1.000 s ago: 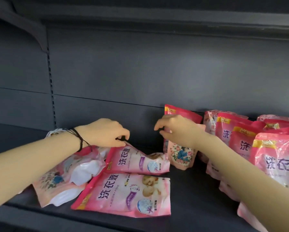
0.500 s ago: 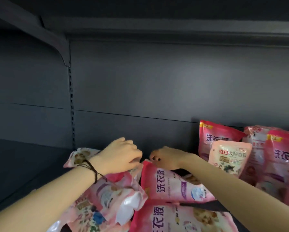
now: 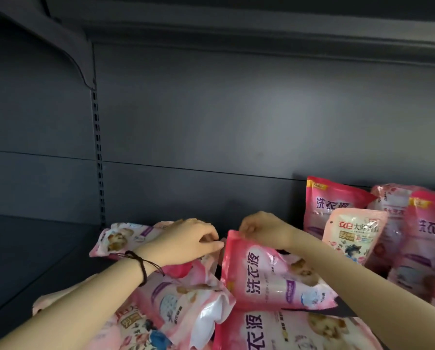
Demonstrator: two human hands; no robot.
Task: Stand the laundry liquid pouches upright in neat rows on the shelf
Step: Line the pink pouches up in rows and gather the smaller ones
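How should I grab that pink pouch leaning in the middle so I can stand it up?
Pinch the pouch by its flat top edge, coming from above, where the right hand holds it. It leans with that sealed edge highest and its fat belly sagging low, so lifting there should let it hang straight.

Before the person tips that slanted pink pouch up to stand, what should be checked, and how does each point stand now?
1. Right hand grips the top edge of the tilted pouch: ok.
2. Left hand also holds it: cannot tell; its fingertips sit at the corner.
3. Tilted pouch standing: not ok; it lies slanted over a flat pouch.
4. Free spot beside the upright pouches: cannot tell; the right arm covers it.
5. Left pile stood up: not ok; its pouches lie flat.
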